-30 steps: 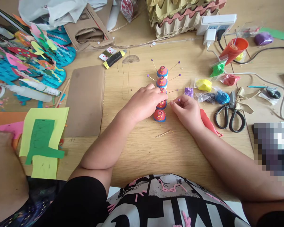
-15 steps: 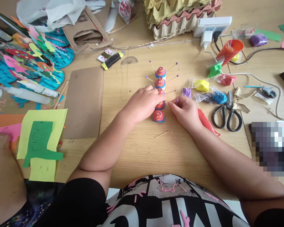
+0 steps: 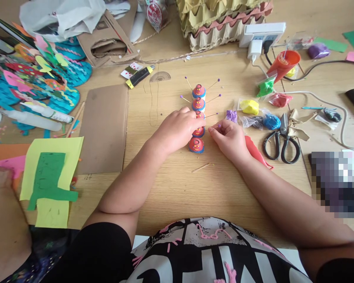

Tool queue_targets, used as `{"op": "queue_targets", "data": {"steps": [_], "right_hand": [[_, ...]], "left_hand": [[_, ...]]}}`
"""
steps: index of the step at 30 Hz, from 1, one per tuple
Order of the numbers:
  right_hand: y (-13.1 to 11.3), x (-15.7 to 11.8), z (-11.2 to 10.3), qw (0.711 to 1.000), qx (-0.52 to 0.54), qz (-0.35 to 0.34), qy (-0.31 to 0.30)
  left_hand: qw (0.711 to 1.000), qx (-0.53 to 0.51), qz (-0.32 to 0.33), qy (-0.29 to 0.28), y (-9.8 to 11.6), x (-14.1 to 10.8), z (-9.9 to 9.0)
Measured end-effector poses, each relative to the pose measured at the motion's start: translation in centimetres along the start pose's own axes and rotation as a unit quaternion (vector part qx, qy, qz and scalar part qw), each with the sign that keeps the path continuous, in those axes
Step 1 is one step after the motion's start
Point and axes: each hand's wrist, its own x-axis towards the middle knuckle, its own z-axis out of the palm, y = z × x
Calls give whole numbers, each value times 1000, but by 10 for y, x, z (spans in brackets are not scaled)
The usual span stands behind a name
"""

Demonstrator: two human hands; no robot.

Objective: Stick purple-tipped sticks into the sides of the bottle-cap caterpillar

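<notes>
Several red clay figures with smiling faces and blue rims stand in a row, the farthest figure (image 3: pixel 198 91) at the back and the nearest figure (image 3: pixel 196 145) toward me. My left hand (image 3: pixel 177 129) is closed around the left side of a red clay figure (image 3: pixel 199 131), second from the front, and partly covers the one behind it. Just right of that figure, my right hand (image 3: pixel 231 137) pinches a purple-tipped toothpick (image 3: pixel 219 126), its point toward the figure. Similar purple-tipped toothpicks (image 3: pixel 214 98) stick out from the figures behind.
Black-handled scissors (image 3: pixel 283 137), bagged clay such as a yellow lump (image 3: pixel 249 106), and a red cone (image 3: pixel 286 63) lie to the right. A cardboard sheet (image 3: pixel 104 129) is at left. Loose sticks (image 3: pixel 200 168) lie in front, egg trays (image 3: pixel 224 27) behind. Another person's arm (image 3: pixel 7 220) shows at far left.
The view has shifted slightly. Both hands keep nearly the same positions, with the right still pinching the toothpick beside the figure.
</notes>
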Motion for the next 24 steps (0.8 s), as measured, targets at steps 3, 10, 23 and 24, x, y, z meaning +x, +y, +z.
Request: {"op": "queue_targets", "data": {"steps": [3, 10, 23, 24], "right_hand": [[-2, 0, 0, 1000, 8, 8, -3], [-6, 1, -1, 999, 26, 20, -27], [0, 1, -1, 1000, 12, 2, -19], [0, 1, -1, 1000, 12, 1, -20]], "left_hand": [[1000, 18, 0, -19, 0, 0, -2], [1000, 11, -3, -22, -1, 0, -2], [1000, 23, 5, -18, -2, 0, -1], [1000, 23, 4, -19, -2, 0, -2]]}}
